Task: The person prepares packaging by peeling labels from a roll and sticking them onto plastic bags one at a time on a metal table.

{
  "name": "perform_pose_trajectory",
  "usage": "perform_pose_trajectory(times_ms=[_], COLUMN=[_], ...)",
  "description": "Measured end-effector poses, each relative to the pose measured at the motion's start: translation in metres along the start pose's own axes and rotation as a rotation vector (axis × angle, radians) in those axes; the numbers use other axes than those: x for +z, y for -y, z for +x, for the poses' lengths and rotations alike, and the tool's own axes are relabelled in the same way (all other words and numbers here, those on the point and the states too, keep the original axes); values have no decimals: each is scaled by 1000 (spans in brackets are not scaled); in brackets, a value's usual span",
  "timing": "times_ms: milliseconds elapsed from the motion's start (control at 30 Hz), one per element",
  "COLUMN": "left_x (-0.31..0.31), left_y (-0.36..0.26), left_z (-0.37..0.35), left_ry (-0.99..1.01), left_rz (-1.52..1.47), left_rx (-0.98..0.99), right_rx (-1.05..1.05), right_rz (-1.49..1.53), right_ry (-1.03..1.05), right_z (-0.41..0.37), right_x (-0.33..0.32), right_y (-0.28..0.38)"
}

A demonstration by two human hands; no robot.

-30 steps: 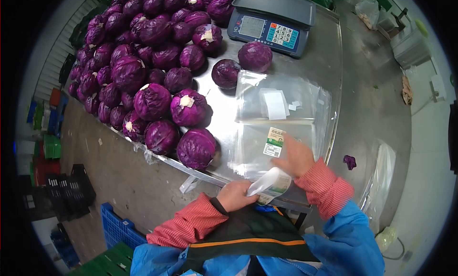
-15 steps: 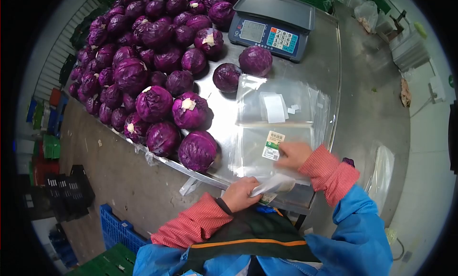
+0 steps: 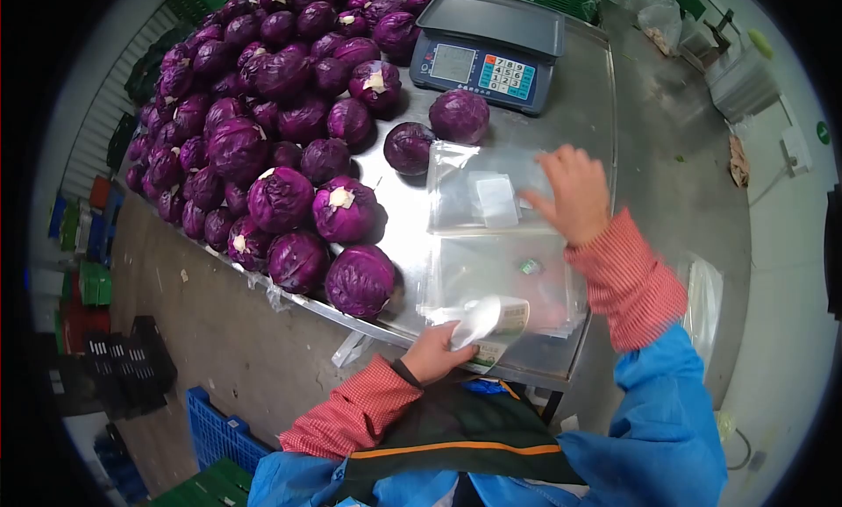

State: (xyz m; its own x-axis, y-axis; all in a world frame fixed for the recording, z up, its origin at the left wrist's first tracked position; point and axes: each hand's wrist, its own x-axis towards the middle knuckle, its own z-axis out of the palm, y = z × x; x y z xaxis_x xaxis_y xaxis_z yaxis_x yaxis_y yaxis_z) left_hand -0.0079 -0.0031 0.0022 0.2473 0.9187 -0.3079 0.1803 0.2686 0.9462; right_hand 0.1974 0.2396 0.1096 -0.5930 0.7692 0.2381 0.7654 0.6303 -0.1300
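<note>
My left hand [image 3: 438, 351] is closed on a strip of printed labels [image 3: 513, 314] with a curled white backing, at the table's near edge. My right hand [image 3: 576, 194] is raised over the upper part of the clear plastic bags [image 3: 491, 274], fingers apart and nothing visible in them. The bags lie in a flat stack, with a small green mark [image 3: 530, 267] showing on the lower part. White paper slips [image 3: 496, 200] lie on the upper part, left of my right hand. Two purple cabbages, one of them this cabbage [image 3: 459, 117], sit just beyond the bags.
A large heap of purple cabbages [image 3: 239, 149] covers the left of the metal table [image 3: 583, 86]. A digital scale [image 3: 487, 55] stands at the back. On the floor to the left are black crates [image 3: 132, 367] and a blue pallet-like crate [image 3: 219, 428].
My right hand has moved up and away from the label on the bags and its fingers have spread. That full label no longer shows there. The strip in my left hand now faces up more.
</note>
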Motion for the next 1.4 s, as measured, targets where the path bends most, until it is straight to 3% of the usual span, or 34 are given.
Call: perform_pose_trajectory(times_ms=[33,100,167,267,367,500,633,667,700,800,900,933,967,1067,1167,1267,1367,1400], left_x=[-3,-9,-9,-11,-15,2,19,20,22,27,21,17,14,6,2,-2,-2,-2], left_y=[0,2,14,-28,-43,-14,-25,-25,-17,4,2,-3,-9,-14,-16,-19,-22,-24], left_z=[0,2,4,10,33,54,48,41,36,16,-3,-6,-8,-6,-7,-8,-3,-1], left_ry=[-3,5,9,-386,-310,-306,-316,-193,-74,190,284,317,350,228,154,103,107,115], left_rz=[-49,-122,-184,488,417,-124,-543,-544,-459,-121,109,191,272,334,370,448,563,579], left_rx=[-21,-66,-95,362,332,35,-122,-198,-222,-238,-245,-301,-358,-202,-122,-12,177,232], right_rx=[-45,77,34,209,200,70,27,11,-4,499,510,458,365,165,290,139,-3,44], right_rz=[130,798,885,976,870,526,415,402,389,664,708,581,459,175,210,237,267,316], right_ry=[-17,380,464,497,371,49,-49,-81,-112,-178,33,196,229,393,424,480,396,399], right_z=[-15,-56,-81,-101,-107,-113,-121,-119,-116,-88,-82,-81,-83,-82,-78,-110,-138,-136], right_x=[1,16,23,37,33,37,48,46,44,50,77,81,91,105,77,66,99,101], right_y=[11,38,54,60,75,87,86,79,71,36,18,24,28,38,42,50,40,40])
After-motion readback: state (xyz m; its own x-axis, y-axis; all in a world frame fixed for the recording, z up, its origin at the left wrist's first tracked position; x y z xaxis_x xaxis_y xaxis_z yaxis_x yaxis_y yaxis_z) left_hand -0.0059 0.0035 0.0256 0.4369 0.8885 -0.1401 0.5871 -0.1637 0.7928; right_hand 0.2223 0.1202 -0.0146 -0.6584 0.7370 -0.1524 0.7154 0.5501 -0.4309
